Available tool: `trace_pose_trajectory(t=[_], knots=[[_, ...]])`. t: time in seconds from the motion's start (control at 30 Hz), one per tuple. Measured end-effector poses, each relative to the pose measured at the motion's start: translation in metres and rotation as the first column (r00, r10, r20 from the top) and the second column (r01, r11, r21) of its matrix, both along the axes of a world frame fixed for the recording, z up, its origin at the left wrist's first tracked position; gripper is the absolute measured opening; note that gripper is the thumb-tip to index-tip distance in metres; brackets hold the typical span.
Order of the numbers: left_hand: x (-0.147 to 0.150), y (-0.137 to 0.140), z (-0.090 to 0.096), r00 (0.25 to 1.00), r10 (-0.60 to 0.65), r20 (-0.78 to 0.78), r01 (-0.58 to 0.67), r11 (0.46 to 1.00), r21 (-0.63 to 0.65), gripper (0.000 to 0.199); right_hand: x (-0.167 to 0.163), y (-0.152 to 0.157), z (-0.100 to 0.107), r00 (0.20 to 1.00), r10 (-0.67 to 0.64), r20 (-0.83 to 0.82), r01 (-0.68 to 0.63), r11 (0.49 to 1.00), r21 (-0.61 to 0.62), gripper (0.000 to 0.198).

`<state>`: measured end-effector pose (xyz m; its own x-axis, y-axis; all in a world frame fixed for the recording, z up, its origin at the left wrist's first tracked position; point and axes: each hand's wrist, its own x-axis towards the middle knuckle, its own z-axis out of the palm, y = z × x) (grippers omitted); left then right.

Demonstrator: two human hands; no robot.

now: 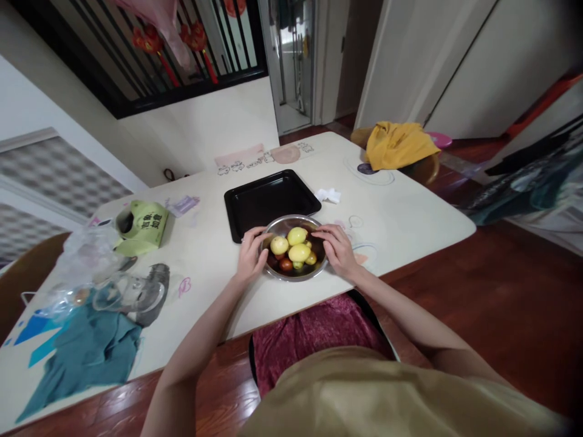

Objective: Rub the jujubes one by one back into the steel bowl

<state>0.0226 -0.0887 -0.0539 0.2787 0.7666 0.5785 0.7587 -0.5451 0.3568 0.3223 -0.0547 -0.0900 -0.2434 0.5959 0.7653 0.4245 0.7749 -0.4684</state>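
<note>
A round metal bowl point(295, 278) stands on the white table near its front edge. Inside it lie several yellow lemons point(299, 252) and a few small reddish-brown round fruits point(286, 264), whose kind I cannot make out. My left hand point(251, 254) grips the bowl's left side, with its fingers bent over the rim. On the opposite side, my right hand point(337, 247) holds the rim with curled fingers. Just behind the bowl lies a flat black baking tray point(268, 197), its near edge partly hidden by the bowl.
A crumpled white tissue point(328, 195) lies right of the tray. To the left are a green box point(148, 224), clear plastic bags point(86, 258) and a teal cloth point(93, 346). A yellow cloth point(398, 145) hangs over a chair at the far right. A burgundy seat point(314, 334) is below the table edge.
</note>
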Motion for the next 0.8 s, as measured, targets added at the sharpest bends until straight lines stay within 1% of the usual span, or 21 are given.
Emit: trace_pose_trajectory(t=[0.07,0.13,0.23,0.3,0.37,0.43,0.5,0.53,0.57,0.6,0.63,0.67,0.7,0.73,0.77,0.8], knots=[[0.003,0.0,-0.001,0.998,-0.043,-0.052,0.04,0.998,-0.05,0.047,0.0,0.001,-0.001,1.0,-0.004,0.0,0.005,1.0,0.006,0.038],[0.004,0.0,-0.003,0.994,-0.08,-0.077,0.075,0.995,-0.067,0.05,-0.001,0.001,-0.001,1.0,0.001,-0.009,-0.001,1.0,0.02,0.037],[0.003,0.0,-0.005,0.992,-0.111,-0.067,0.109,0.993,-0.035,0.053,-0.001,-0.001,0.001,1.0,0.01,-0.016,-0.01,0.999,0.039,0.035],[0.001,0.0,-0.006,0.992,-0.108,-0.069,0.106,0.994,-0.035,0.053,-0.001,-0.003,0.003,1.0,-0.01,-0.018,0.011,1.0,0.022,0.033],[0.001,0.001,-0.007,0.992,-0.092,-0.083,0.088,0.994,-0.059,0.053,0.0,-0.004,0.005,0.998,-0.056,-0.024,0.055,0.998,-0.039,0.031],[0.001,0.0,-0.007,0.992,-0.086,-0.088,0.08,0.994,-0.072,0.053,0.001,-0.003,0.005,0.991,-0.13,-0.037,0.124,0.983,-0.135,0.03],[0.001,0.0,-0.008,0.992,-0.098,-0.08,0.092,0.993,-0.067,0.054,0.002,0.0,0.004,0.978,-0.199,-0.062,0.176,0.949,-0.263,0.036],[0.001,0.0,-0.008,0.991,-0.108,-0.073,0.103,0.993,-0.064,0.054,0.003,0.001,0.003,0.975,-0.208,-0.077,0.168,0.921,-0.351,0.04],[0.002,0.0,-0.009,0.991,-0.119,-0.065,0.116,0.992,-0.058,0.054,0.003,0.003,0.003,0.978,-0.189,-0.092,0.126,0.878,-0.462,0.04],[0.002,0.0,-0.009,0.989,-0.134,-0.055,0.131,0.99,-0.048,0.054,0.003,0.005,0.004,0.984,-0.144,-0.109,0.052,0.805,-0.591,0.037],[0.002,0.001,-0.01,0.988,-0.15,-0.041,0.149,0.988,-0.029,0.054,0.003,0.006,0.005,0.988,-0.084,-0.13,-0.036,0.694,-0.719,0.032],[0.002,0.001,-0.011,0.986,-0.166,-0.024,0.166,0.986,-0.003,0.053,0.002,0.006,0.008,0.987,-0.033,-0.155,-0.111,0.557,-0.823,0.027],[0.002,0.002,-0.012,0.983,-0.182,-0.007,0.182,0.983,0.025,0.053,0.001,0.006,0.012,0.984,-0.003,-0.178,-0.16,0.421,-0.893,0.024],[0.003,0.003,-0.013,0.98,-0.197,0.009,0.196,0.979,0.053,0.052,0.0,0.006,0.017,0.981,0.004,-0.193,-0.185,0.308,-0.933,0.021],[0.003,0.004,-0.015,0.978,-0.21,0.02,0.208,0.975,0.076,0.052,-0.001,0.005,0.022,0.98,-0.006,-0.2,-0.193,0.232,-0.953,0.017],[0.003,0.004,-0.016,0.976,-0.218,0.027,0.215,0.972,0.09,0.052,-0.002,0.004,0.028,0.98,-0.022,-0.198,-0.191,0.187,-0.964,0.013]])
